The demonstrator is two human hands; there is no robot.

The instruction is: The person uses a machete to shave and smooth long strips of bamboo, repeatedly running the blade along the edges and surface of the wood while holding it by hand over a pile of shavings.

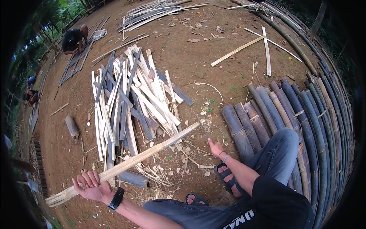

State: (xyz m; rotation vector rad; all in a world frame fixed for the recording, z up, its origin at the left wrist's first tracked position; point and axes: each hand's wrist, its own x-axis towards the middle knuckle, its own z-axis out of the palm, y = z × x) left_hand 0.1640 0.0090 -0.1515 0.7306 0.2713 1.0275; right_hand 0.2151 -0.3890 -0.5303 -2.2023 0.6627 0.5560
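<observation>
A long, pale split-bamboo strip (152, 147) slants across in front of me, from the lower left up to the middle. My left hand (92, 186) is closed around it near its lower, wider end, with the fingers curled over it. My right hand (216, 148) is apart from the strip, just below its far tip. One digit there stretches out; the other fingers are mostly hidden, and I see nothing held. Beyond the strip lies a loose pile of pale and dark bamboo slats (133, 95). Thin shavings (152, 177) litter the ground beneath the strip.
Dark bamboo poles (305, 110) lie stacked along my right. Short bamboo pieces rest on the dirt, one cut length (71, 127) at left. More slats (152, 15) lie at the back. A person (74, 40) crouches over a bamboo frame (78, 61) at far left; others are behind.
</observation>
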